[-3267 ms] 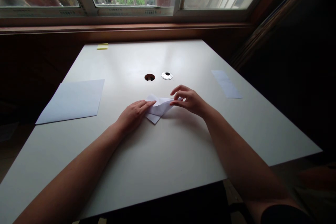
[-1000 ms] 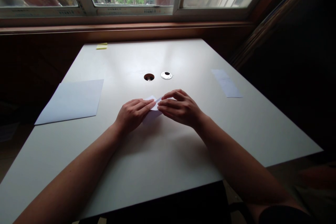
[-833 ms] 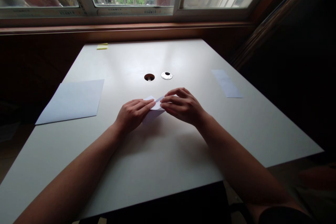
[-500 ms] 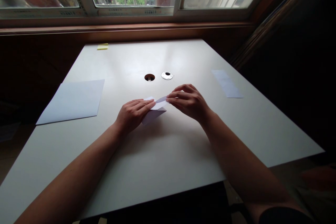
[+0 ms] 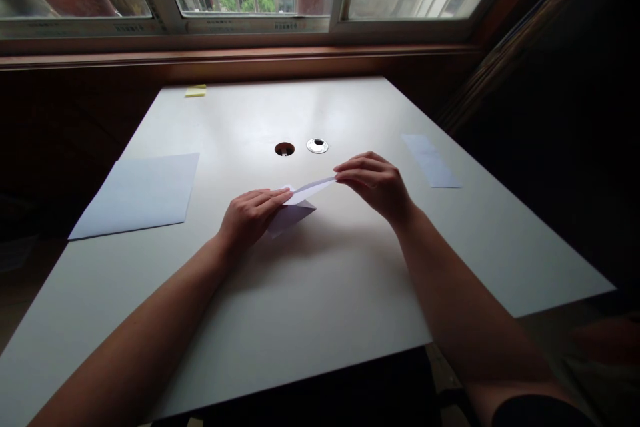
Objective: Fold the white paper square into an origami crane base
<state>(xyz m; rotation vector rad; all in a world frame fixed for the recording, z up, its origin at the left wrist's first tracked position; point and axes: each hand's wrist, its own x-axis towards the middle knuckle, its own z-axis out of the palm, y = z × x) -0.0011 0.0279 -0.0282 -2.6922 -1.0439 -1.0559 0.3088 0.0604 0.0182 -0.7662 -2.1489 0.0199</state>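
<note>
A folded white sheet of paper (image 5: 294, 215) is between my hands at the middle of the table. My left hand (image 5: 254, 213) lies over its left part, fingers together and pressing it down, so that part is hidden. My right hand (image 5: 377, 183) pinches the tip of a raised flap between thumb and fingers, above the table to the right. The flap stretches from the left fingertips up to the right ones. Below it, a lower folded layer ends in a point facing right.
On the white table (image 5: 320, 300), a stack of white paper (image 5: 143, 193) lies left and a paper strip (image 5: 431, 161) lies right. Yellow sticky notes (image 5: 195, 91) sit at the far left edge. Beyond my hands are a round hole (image 5: 285, 149) and its loose cover (image 5: 317, 146).
My right hand has moved right and slightly up, drawing the paper flap out longer. My left hand has stayed nearly in place on the folded paper.
</note>
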